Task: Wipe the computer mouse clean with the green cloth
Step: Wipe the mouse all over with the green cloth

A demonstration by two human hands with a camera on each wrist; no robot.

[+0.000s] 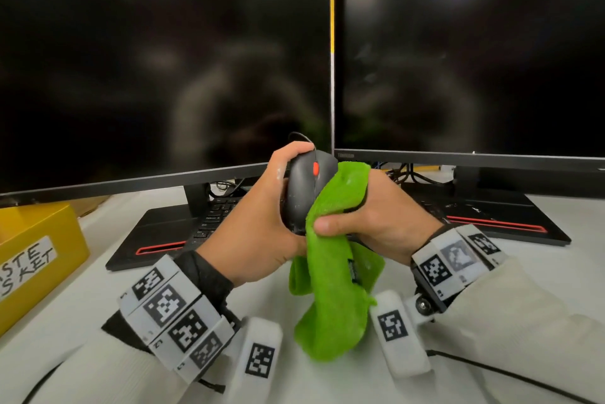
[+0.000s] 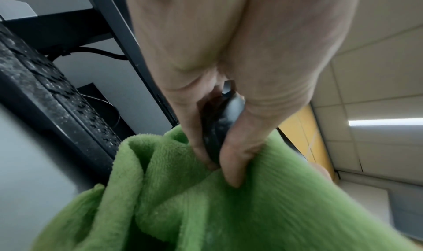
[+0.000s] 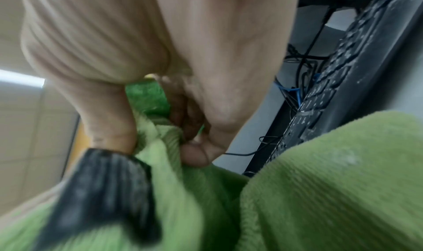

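My left hand (image 1: 262, 223) grips a black computer mouse (image 1: 302, 194) with a red scroll wheel, lifted above the desk and tipped on end. Its cable loops off the top. The green cloth (image 1: 330, 289) is bunched in my right hand (image 1: 366, 217), which presses it against the mouse's right side; the rest hangs down to the desk. From the left wrist, the mouse (image 2: 217, 126) sits between thumb and fingers of the left hand (image 2: 219, 162), with the cloth (image 2: 228, 209) below. From the right wrist, the right hand (image 3: 183, 128) clenches cloth (image 3: 332, 182).
Two dark monitors (image 1: 163, 59) (image 1: 468, 59) stand close behind the hands. A black keyboard (image 1: 216, 217) lies under them, between the monitor bases. A yellow box (image 1: 36, 256) labelled as a waste basket stands at the left on the white desk (image 1: 540, 240). Cables run behind.
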